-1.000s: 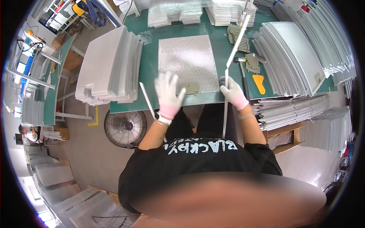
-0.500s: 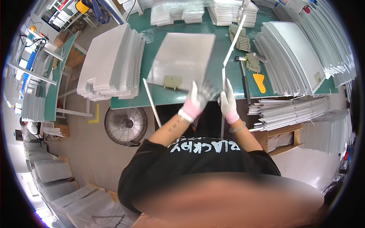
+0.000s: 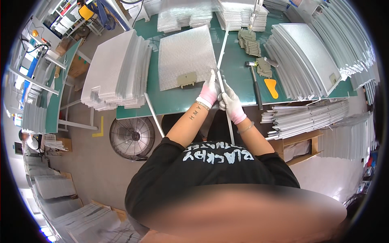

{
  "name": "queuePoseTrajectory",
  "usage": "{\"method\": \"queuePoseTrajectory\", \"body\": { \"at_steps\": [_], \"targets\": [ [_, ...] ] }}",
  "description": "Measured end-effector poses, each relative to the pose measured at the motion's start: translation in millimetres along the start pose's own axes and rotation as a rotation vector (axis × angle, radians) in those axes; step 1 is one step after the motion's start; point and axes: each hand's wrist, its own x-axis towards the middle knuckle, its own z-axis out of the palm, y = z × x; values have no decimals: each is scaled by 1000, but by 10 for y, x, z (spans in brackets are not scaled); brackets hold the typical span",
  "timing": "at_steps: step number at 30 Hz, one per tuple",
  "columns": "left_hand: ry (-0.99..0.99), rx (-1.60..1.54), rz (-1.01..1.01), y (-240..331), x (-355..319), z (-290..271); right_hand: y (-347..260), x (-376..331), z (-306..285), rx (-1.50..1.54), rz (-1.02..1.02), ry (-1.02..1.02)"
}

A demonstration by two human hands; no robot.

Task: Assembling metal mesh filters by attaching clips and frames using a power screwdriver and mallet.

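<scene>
A thin white frame strip [image 3: 223,50], with a bend partway along, runs from the table back towards my body. My left hand [image 3: 210,88], in a white and pink glove, is closed on it near the bend. Just below, my right hand [image 3: 231,103], gloved alike, grips the strip's lower length. The strip's bend meets the right edge of a silvery mesh sheet [image 3: 184,50] lying on the green table [image 3: 235,56]; whether the edge sits inside the strip I cannot tell. A grey-green plastic piece [image 3: 187,79] lies at the sheet's near edge.
Stacks of mesh sheets stand left [image 3: 109,69] and right [image 3: 302,56]. A hammer [image 3: 256,85], a yellow scraper [image 3: 271,88] and several grey-green pieces [image 3: 249,42] lie right of my hands. Another white strip [image 3: 154,113] leans on the table's front edge. A floor fan [image 3: 133,137] stands below.
The strip has swung left against the mesh sheet, and my right hand has come left with it. My left hand, blurred before, has closed on the strip. The sheet now lies straighter.
</scene>
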Motion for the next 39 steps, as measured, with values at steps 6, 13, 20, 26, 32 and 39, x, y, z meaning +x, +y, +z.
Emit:
{"method": "queuePoseTrajectory", "body": {
  "at_steps": [6,13,20,26,32,39],
  "targets": [
    [-112,-13,-33,48,-123,12,-169,42,42,-281,10,-5],
    [29,-5,-110,76,-308,279,-565,698,3,-684,38,73],
    [-309,481,239,256,-1172,-176,-325,908,-236,-309,232,4],
    [452,1543,885,1639,-1233,-1403,-324,682,-296,83,261,-200],
    [-65,249,402,1725,-1255,-1088,-308,538,-173,-62,112,-103],
    [122,695,236,1838,-1625,-571,-550,200,-182,-89,-40,-78]
  ]
}}
